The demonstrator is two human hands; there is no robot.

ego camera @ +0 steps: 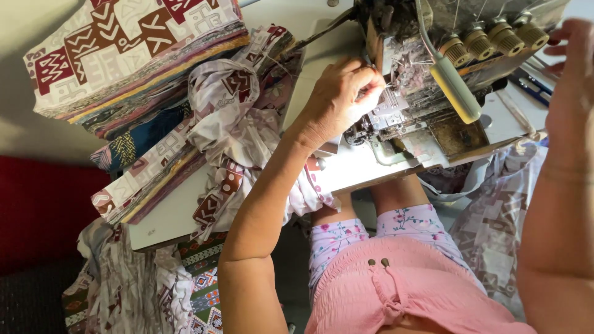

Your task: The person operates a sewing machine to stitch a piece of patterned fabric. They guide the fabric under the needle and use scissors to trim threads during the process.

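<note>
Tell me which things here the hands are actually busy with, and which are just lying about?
In use:
- left hand, fingertips pinched at the needle area
- sewing machine
- right hand, raised beside the machine's tension knobs

Lying about:
- stack of folded patterned fabric
- crumpled patterned cloth on the white table
- cloth heap on the floor

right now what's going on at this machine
A person sits at a sewing machine on a white table. The left hand pinches at the needle area, apparently on thread, too fine to be sure. The right hand is raised beside the machine, fingers spread. Stacked patterned fabric lies to the left.
</note>
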